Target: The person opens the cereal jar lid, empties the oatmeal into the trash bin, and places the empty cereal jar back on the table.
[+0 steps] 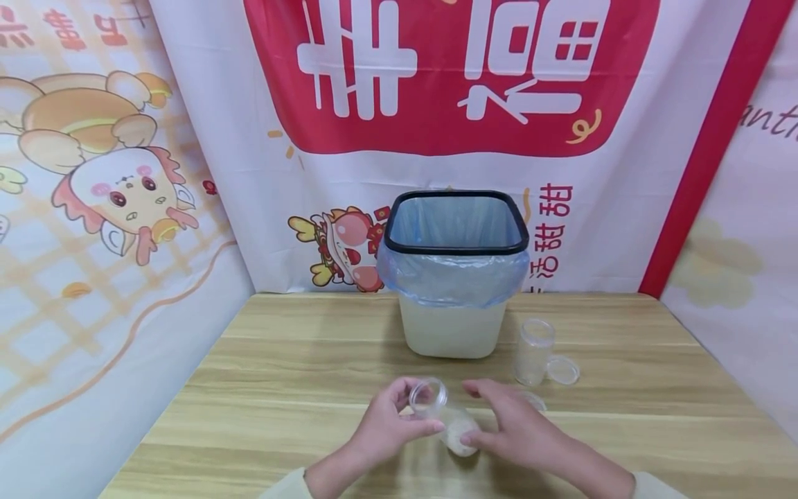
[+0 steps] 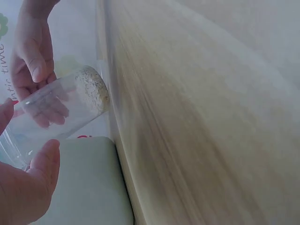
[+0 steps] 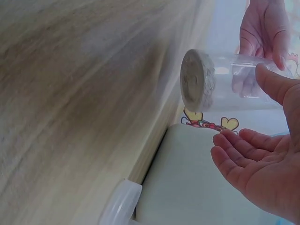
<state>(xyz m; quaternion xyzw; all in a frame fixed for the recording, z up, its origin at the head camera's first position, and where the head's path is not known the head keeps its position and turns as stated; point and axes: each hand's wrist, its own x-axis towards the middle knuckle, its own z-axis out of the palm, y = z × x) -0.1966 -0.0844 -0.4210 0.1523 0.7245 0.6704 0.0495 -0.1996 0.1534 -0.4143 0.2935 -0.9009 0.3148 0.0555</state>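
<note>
A clear plastic jar (image 1: 460,433) with pale, oat-like flakes gathered at its bottom is tilted just over the table. Its open mouth leans toward my left hand (image 1: 395,419), which grips it near the rim with thumb and fingers. In the left wrist view the flakes (image 2: 92,89) show through the wall at the jar's base. My right hand (image 1: 517,426) is at the jar's other side, fingers extended and spread. Its thumb (image 3: 272,84) lies close against the jar wall; whether it touches cannot be told. The right palm (image 3: 267,173) holds nothing.
Behind the hands stands a pale bin (image 1: 451,326) lined with a bluish bag under a black rim. Right of it are a second clear jar (image 1: 533,353) and a clear lid (image 1: 564,370). Another clear lid (image 1: 533,400) lies partly behind my right hand. Printed cloth hangs behind the table.
</note>
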